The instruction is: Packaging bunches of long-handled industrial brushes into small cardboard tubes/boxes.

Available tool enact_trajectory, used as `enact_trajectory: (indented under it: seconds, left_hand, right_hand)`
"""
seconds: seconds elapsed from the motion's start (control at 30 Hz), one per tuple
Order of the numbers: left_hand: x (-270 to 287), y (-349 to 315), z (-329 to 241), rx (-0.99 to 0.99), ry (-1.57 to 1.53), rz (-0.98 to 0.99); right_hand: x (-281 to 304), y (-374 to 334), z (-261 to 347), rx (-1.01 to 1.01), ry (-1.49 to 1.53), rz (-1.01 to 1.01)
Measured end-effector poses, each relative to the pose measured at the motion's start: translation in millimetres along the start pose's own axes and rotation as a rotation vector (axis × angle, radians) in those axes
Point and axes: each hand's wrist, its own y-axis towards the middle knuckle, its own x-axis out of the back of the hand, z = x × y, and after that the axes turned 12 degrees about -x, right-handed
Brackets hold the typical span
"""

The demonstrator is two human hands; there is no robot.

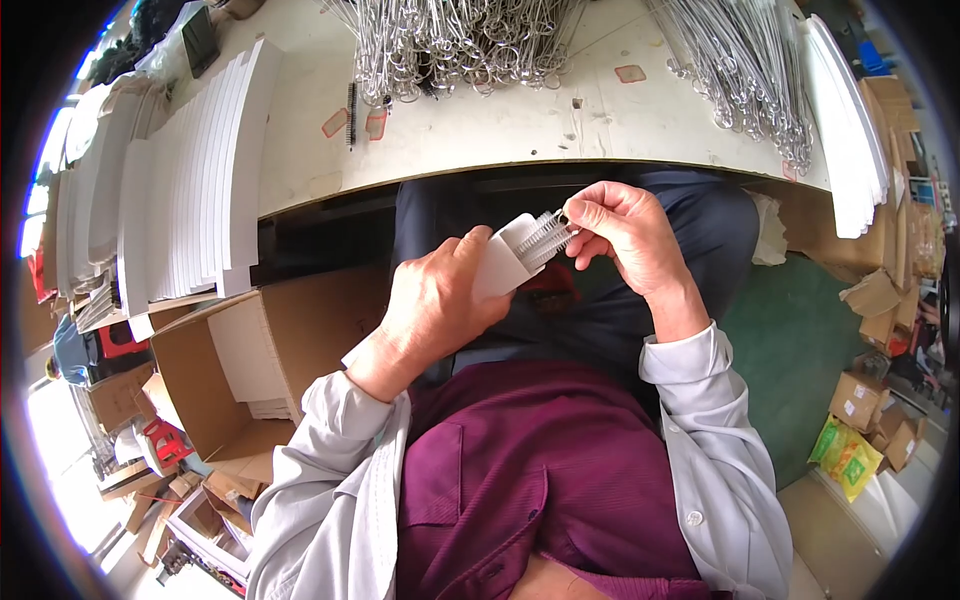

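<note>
Over my lap, just off the table's near edge, my left hand is closed round a narrow white carton. The carton tilts up to the right with that end open. Several thin bristle brushes stick out of the open end. My right hand pinches the outer ends of these brushes between thumb and fingers. How far the brushes reach inside the carton is hidden by its wall and my left hand.
On the pale table lie a heap of looped wire brushes and a second bundle. Flat white cartons stand in a row at left, more white cartons at right. An open cardboard box sits at lower left.
</note>
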Motion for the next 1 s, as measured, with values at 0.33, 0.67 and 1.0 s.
enact_trajectory:
  seconds: [0.33, 0.67, 1.0]
  left_hand:
    - [1, -1, 4, -0.126, 0.041, -0.039]
    - [-3, -2, 10, -0.165, 0.106, -0.070]
    - [-9, -5, 11, -0.120, 0.141, -0.009]
  right_hand:
    - [-7, 5, -8, 0.012, 0.022, 0.012]
    - [-13, 0, -18, 0.081, -0.231, -0.097]
    - [-22, -7, -27, 0.320, -0.526, -0.234]
